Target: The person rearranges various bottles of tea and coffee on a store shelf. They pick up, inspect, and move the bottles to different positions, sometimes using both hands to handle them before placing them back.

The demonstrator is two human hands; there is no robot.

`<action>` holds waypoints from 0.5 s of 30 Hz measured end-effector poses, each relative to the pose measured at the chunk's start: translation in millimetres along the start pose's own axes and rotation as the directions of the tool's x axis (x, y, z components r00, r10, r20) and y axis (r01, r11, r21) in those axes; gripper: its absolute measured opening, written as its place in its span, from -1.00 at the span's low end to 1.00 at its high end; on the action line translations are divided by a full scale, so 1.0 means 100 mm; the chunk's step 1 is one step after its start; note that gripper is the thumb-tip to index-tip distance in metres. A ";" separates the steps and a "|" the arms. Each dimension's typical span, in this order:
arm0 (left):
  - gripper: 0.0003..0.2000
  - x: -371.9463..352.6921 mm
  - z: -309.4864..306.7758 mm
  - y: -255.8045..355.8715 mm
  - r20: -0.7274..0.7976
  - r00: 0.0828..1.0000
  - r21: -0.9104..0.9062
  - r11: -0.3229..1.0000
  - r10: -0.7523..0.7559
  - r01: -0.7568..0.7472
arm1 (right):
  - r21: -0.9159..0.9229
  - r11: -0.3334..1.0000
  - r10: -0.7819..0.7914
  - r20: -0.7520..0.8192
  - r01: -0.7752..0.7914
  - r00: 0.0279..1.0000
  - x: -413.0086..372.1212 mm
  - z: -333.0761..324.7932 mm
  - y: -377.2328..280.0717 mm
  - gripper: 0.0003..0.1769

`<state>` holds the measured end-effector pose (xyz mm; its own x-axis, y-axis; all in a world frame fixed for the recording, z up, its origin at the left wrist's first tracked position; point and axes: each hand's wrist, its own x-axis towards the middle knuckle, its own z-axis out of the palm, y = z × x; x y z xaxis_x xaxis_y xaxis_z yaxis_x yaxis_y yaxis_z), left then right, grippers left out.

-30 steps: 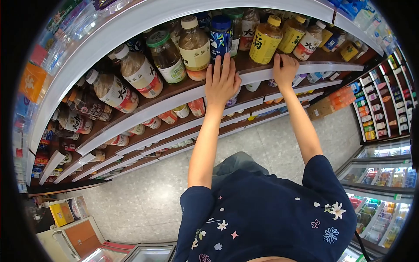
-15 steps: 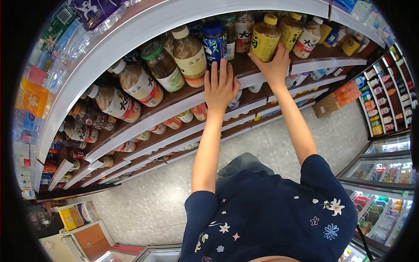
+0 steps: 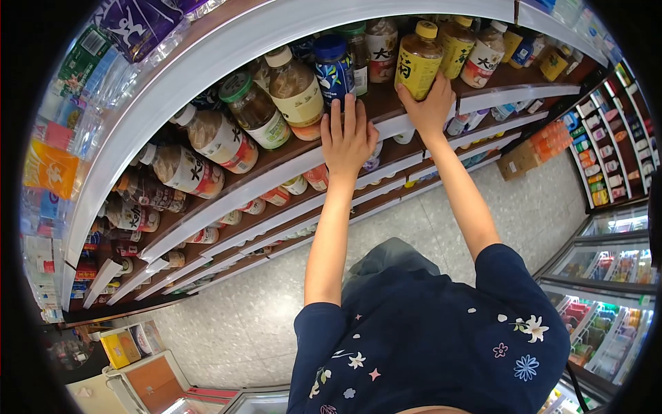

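Your right hand [image 3: 426, 107] grasps the lower part of a yellow bottle [image 3: 419, 65], thumb and fingers on opposite sides, at the front of the shelf [image 3: 383, 102]. Your left hand [image 3: 348, 146] is unclenched and grips nothing, fingers outstretched just before a blue-capped jar [image 3: 336, 76]. An even squeeze, with the bottle upright, should avoid knocking the second yellow bottle [image 3: 456, 50] close by on the right

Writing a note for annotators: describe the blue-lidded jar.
Start at the brown shelf across the upper view. The blue-lidded jar stands just beyond the left hand. Its blue lid and label set it apart from the cream-capped bottle at its left and the green-lidded jar at its right.
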<state>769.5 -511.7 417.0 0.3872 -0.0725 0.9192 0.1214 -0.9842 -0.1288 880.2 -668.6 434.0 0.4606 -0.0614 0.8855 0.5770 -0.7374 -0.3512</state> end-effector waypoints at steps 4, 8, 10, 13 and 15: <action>-0.66 0.00 -0.01 0.00 0.013 1.000 0.000 1.000 -0.002 0.002 | -0.020 0.999 -0.028 -0.036 0.027 0.999 0.00 0.00 0.00 -0.14; -0.66 0.00 -0.02 -0.01 0.023 1.000 -0.005 1.000 -0.001 0.001 | -0.027 0.999 -0.028 -0.045 0.026 0.999 -0.01 0.01 -0.01 -0.15; -0.66 0.00 -0.02 -0.01 0.018 1.000 -0.008 1.000 0.000 0.000 | -0.026 0.999 -0.026 -0.043 0.024 0.999 -0.01 0.01 0.00 -0.16; -0.65 0.00 -0.01 -0.01 0.001 1.000 -0.021 1.000 -0.008 0.008 | -0.023 0.999 -0.026 -0.044 0.025 0.999 -0.01 0.01 0.00 -0.16; -0.64 0.00 -0.01 -0.01 -0.006 1.000 -0.027 1.000 -0.014 0.014 | -0.016 0.999 -0.038 -0.056 0.037 0.998 -0.01 0.00 -0.01 -0.17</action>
<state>768.6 -510.9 417.8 0.3799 -0.0597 0.9231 0.1023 -0.9891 -0.1061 879.7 -667.6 433.7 0.3997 -0.0712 0.9139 0.5825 -0.7500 -0.3132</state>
